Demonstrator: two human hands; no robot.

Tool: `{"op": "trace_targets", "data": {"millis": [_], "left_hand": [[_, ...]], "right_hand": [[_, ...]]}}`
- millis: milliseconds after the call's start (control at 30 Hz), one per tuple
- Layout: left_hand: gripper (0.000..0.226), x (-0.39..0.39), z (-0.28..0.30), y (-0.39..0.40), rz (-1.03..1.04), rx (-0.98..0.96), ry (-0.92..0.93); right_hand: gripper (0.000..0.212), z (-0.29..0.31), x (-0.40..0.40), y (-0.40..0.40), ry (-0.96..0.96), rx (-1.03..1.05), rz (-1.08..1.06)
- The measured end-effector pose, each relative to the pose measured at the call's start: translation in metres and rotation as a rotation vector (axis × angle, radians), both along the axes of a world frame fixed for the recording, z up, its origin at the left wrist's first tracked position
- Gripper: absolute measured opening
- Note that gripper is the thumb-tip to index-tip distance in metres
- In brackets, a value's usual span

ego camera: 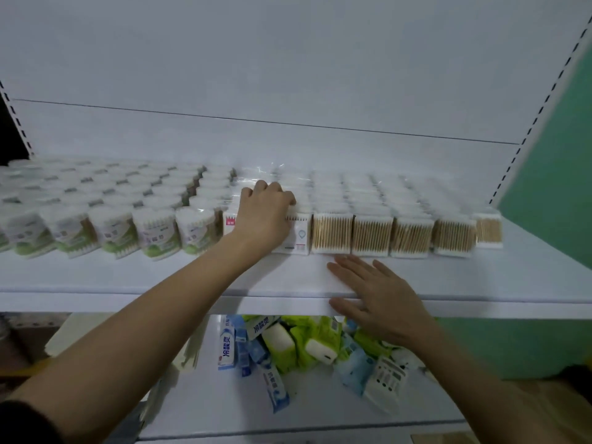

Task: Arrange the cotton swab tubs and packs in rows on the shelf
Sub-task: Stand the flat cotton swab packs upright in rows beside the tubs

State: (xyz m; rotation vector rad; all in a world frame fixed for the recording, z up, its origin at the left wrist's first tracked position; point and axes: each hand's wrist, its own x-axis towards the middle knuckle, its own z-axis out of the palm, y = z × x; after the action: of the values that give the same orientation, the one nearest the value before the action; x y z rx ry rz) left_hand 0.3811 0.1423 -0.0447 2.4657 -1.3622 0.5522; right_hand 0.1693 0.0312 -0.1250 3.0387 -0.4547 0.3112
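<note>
On the white shelf [160, 277], the left hand [264, 213] grips an upright front-row swab pack [296, 233], sticks vertical; the right hand [374, 296] lies spread flat at the shelf edge.

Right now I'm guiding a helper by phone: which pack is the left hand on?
On the upper shelf, find the front row where round tubs give way to square packs. The left hand grips the white-labelled pack there. Its neighbours to the right are clear packs showing wooden sticks.
</note>
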Motion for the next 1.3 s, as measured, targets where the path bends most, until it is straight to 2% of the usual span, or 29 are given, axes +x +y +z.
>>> {"op": "trace_targets", "data": {"millis": [67,167,333,400,467,533,600,667,800,900,1067,1300], "left_hand": [[0.048,-0.004,-0.005,0.001,-0.051,-0.085,-0.029],[0.041,-0.02,-0.007,-0.002,-0.175,-0.183,-0.028],[0.046,-0.037,-0.003,-0.026,-0.161,0.031,-0.105],[0.047,-0.04,-0.004,-0.032,-0.138,0.075,-0.116],[0.042,-0.046,-0.003,-0.037,-0.128,0.058,-0.104],[0.032,-0.053,-0.001,-0.041,-0.124,0.016,-0.079],[0.027,-0.057,0.0,-0.044,-0.101,0.003,-0.017],[0.03,-0.059,0.0,-0.047,-0.072,0.001,0.064],[0.045,-0.063,0.007,-0.054,-0.04,-0.003,0.153],[0.041,-0.062,0.013,-0.055,-0.042,0.035,0.155],[0.035,-0.054,0.026,-0.051,-0.098,-0.144,0.3],[0.03,-0.05,0.038,-0.042,-0.233,-0.256,0.529]], "right_hand": [[0.084,-0.001,0.001,0.0,-0.023,-0.007,-0.009],[0.083,-0.004,0.0,-0.001,-0.064,-0.012,-0.007],[0.079,-0.008,0.0,0.0,-0.141,0.013,0.04],[0.072,0.002,-0.002,-0.002,-0.108,0.192,0.058],[0.05,0.016,-0.007,-0.013,-0.103,0.496,0.093],[0.034,0.023,-0.01,-0.028,-0.187,0.774,0.155],[0.023,0.024,-0.008,-0.046,-0.34,0.887,0.179],[0.019,0.026,-0.003,-0.061,-0.418,0.926,0.15],[0.023,0.026,0.006,-0.083,-0.415,0.946,0.099],[0.023,0.026,0.009,-0.089,-0.452,0.983,0.076],[0.017,0.032,0.012,-0.095,-0.464,1.018,0.071],[0.021,0.039,0.01,-0.099,-0.452,1.047,0.035]]}}
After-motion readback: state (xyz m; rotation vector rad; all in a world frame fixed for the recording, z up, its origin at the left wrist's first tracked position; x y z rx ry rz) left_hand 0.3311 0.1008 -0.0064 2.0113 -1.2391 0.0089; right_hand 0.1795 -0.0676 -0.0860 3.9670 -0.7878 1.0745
